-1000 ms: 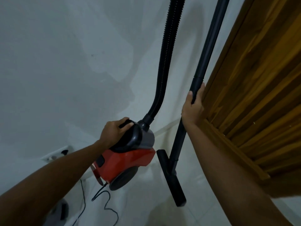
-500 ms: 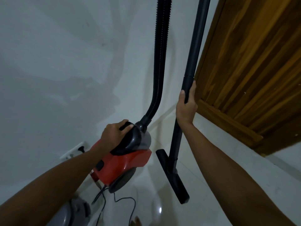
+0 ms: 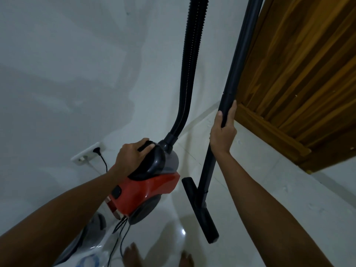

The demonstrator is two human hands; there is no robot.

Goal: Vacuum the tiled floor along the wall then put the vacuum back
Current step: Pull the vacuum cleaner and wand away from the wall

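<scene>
A red and black canister vacuum (image 3: 146,191) hangs low over the white tiled floor (image 3: 269,189). My left hand (image 3: 131,157) grips its black top handle. A ribbed black hose (image 3: 189,64) rises from the canister out of the top of the frame. My right hand (image 3: 223,130) grips the black wand (image 3: 235,74), which stands nearly upright. The flat floor nozzle (image 3: 200,209) at the wand's foot hangs beside the canister. The black power cord (image 3: 119,234) trails from the canister's rear.
A wooden door (image 3: 298,74) stands close on the right of the wand. A white wall socket (image 3: 86,153) with a plug in it sits low on the wall. A grey object (image 3: 92,228) lies under my left arm. My bare feet (image 3: 133,255) show at the bottom.
The view has tilted down and back, so the door sits farther right and my feet and more floor show. Both hands keep the same holds on canister and wand.
</scene>
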